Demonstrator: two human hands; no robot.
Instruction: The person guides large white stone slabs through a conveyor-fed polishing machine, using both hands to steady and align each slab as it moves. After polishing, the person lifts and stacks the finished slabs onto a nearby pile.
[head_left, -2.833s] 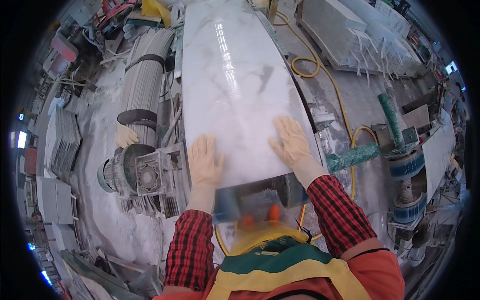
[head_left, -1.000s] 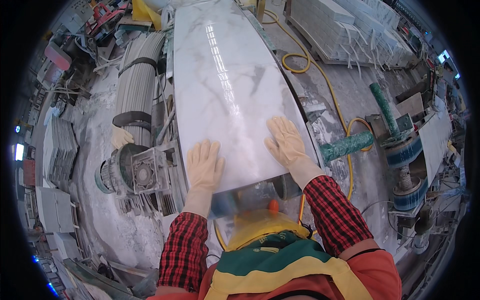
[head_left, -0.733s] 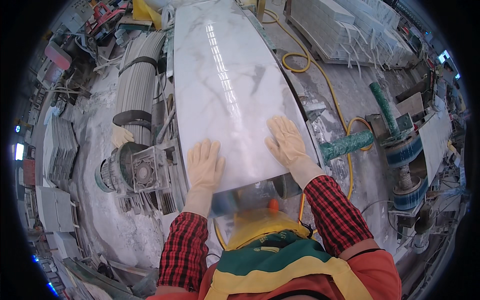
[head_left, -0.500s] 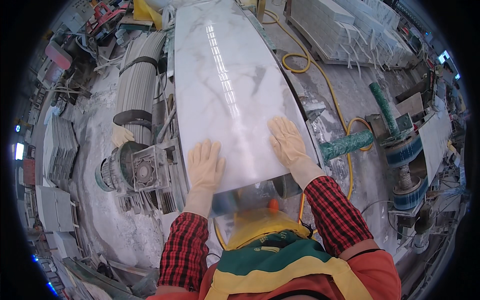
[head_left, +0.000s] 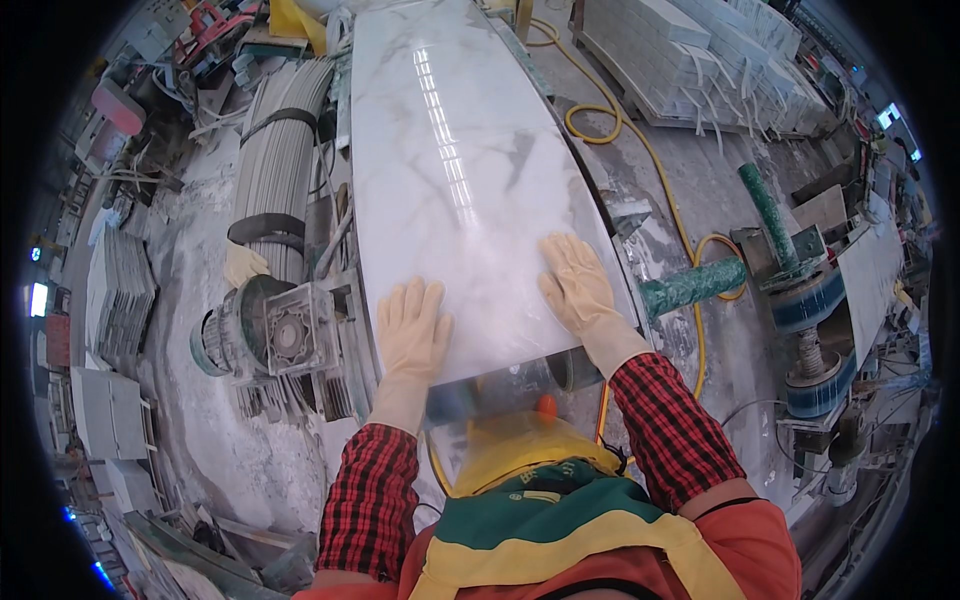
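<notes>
A long, glossy white stone slab (head_left: 470, 190) with faint grey veins stretches away in front of me, its near end close to my body. My left hand (head_left: 411, 330), in a cream rubber glove, lies flat on the slab near its left edge, fingers pointing away. Near the right edge my right hand (head_left: 577, 287), gloved alike, also rests flat with its fingers stretched out. Neither hand holds anything. Under the slab's near end shows a dark roller or belt (head_left: 490, 390), partly hidden by my apron (head_left: 540, 510).
Left of the slab stand a dusty motor (head_left: 285, 325) and a strapped bundle of stone strips (head_left: 275, 150), with a loose glove (head_left: 245, 265) between them. A yellow hose (head_left: 660, 170) snakes along the floor to the right, past a green post (head_left: 695, 288). Stacked slabs (head_left: 680, 60) stand farther back.
The slab has shifted very slightly to the right under the light reflection. Both hands stay flat in nearly the same places.
</notes>
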